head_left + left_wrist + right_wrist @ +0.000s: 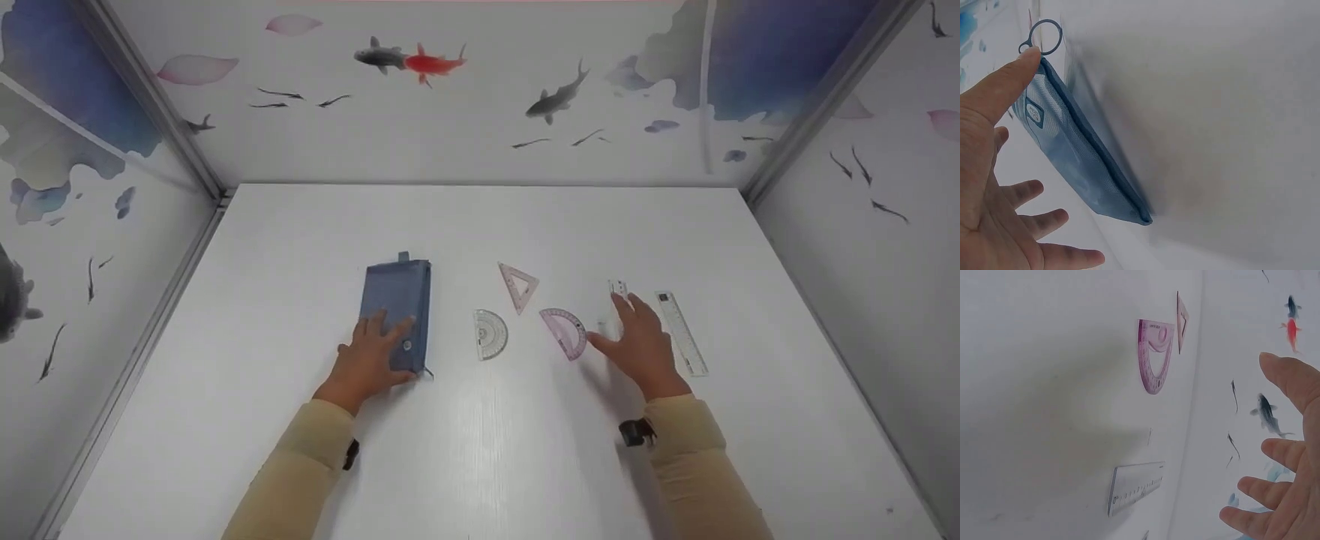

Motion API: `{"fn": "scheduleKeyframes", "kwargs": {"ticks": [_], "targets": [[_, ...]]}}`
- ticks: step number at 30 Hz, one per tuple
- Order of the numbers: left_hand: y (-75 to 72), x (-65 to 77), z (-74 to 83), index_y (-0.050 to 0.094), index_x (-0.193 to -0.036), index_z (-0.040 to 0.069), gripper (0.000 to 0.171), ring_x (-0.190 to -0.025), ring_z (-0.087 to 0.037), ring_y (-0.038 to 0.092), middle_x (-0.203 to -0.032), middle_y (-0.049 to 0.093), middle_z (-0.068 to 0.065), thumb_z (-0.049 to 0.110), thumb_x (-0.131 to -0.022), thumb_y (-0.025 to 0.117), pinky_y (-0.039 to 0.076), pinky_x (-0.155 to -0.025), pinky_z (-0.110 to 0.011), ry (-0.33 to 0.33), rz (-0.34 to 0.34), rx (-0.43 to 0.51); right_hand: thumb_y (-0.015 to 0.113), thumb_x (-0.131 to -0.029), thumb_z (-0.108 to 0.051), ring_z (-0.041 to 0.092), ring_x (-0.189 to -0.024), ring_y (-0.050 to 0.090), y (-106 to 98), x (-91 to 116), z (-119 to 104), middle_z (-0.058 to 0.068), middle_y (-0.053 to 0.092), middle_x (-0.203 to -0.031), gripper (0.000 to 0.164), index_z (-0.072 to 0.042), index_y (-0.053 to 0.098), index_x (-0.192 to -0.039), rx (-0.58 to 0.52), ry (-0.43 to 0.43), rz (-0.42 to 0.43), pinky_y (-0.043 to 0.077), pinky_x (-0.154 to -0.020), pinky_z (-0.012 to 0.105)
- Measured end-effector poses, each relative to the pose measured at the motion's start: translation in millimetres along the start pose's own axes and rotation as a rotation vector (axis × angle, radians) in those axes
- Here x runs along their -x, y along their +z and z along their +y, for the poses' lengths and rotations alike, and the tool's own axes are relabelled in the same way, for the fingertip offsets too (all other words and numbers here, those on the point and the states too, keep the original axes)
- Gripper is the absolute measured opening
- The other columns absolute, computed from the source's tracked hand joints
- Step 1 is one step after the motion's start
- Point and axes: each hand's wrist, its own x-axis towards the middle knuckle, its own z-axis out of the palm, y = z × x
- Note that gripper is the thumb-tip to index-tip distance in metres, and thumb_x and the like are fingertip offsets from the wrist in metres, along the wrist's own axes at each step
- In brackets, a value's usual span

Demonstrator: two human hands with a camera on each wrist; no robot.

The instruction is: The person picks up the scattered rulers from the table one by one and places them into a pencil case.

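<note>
A blue pencil case (397,289) lies on the table, upper end away from me. My left hand (367,364) is over its lower part, fingers spread. In the left wrist view, the thumb reaches a ring-shaped zip pull (1061,36) at the case's end; the other fingers are straight. My right hand (637,345), fingers spread, is between a pink protractor (576,330) and a clear ruler (684,337). Its fingers partly hide another clear piece with markings (616,286). The right wrist view shows nothing in this hand and a clear ruler (1137,486) beyond it.
Between the hands lie a clear protractor (491,335) and a pink set square (519,287). The white table (480,450) is bordered by panels at the back and both sides, painted with fish and petals.
</note>
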Motion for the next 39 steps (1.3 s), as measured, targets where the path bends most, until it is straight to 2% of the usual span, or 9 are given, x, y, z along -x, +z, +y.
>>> {"fn": "scheduleKeyframes", "kwargs": {"ticks": [13, 17, 21, 29, 39], "targets": [[6.4, -0.6, 3.4, 0.032, -0.15, 0.033, 0.085, -0.14, -0.048, 0.02, -0.155, 0.021, -0.023, 0.035, -0.08, 0.08, 0.035, -0.095, -0.07, -0.018, -0.043, 0.002, 0.065, -0.089, -0.045, 0.043, -0.143, 0.016, 2, -2, -10, 0.024, 0.019, -0.156, 0.084, -0.007, 0.024, -0.152, -0.004, -0.012, -0.004, 0.019, -0.102, 0.072], [7.0, -0.8, 6.8, 0.034, -0.15, 0.034, 0.084, -0.138, -0.05, 0.023, -0.153, 0.022, -0.024, 0.031, -0.08, 0.08, 0.039, -0.094, -0.067, 0.003, -0.042, 0.003, 0.065, -0.088, -0.046, 0.043, -0.143, 0.015, 2, -2, -11, 0.023, 0.019, -0.157, 0.085, -0.008, 0.024, -0.152, -0.013, -0.01, -0.007, 0.017, -0.102, 0.074], [8.6, -0.7, 9.5, 0.037, -0.149, 0.032, 0.081, -0.135, -0.051, 0.027, -0.15, 0.026, -0.027, 0.027, -0.08, 0.08, 0.041, -0.095, -0.062, 0.028, -0.046, -0.006, 0.065, -0.088, -0.048, 0.042, -0.143, 0.015, 4, -3, -10, 0.022, 0.018, -0.157, 0.086, -0.009, 0.024, -0.153, -0.022, -0.013, -0.012, 0.016, -0.101, 0.075], [11.6, 0.6, 8.6, 0.037, -0.149, 0.029, 0.084, -0.137, -0.051, 0.023, -0.152, 0.021, -0.028, 0.021, -0.079, 0.081, 0.039, -0.098, -0.061, -0.022, -0.085, 0.08, 0.065, -0.088, -0.05, 0.041, -0.144, 0.013, 5, -3, -9, 0.02, 0.016, -0.158, 0.088, -0.011, 0.022, -0.153, -0.03, -0.008, -0.029, 0.012, -0.102, 0.075], [11.7, -1.3, 7.8, 0.037, -0.149, 0.027, 0.082, -0.135, -0.052, 0.028, -0.15, 0.025, -0.029, 0.019, -0.08, 0.08, 0.041, -0.097, -0.06, -0.022, -0.083, 0.074, 0.064, -0.088, -0.05, 0.041, -0.144, 0.013, 4, -3, -8, 0.02, 0.016, -0.158, 0.087, -0.01, 0.022, -0.153, -0.031, -0.006, -0.032, 0.011, -0.102, 0.076]]}}
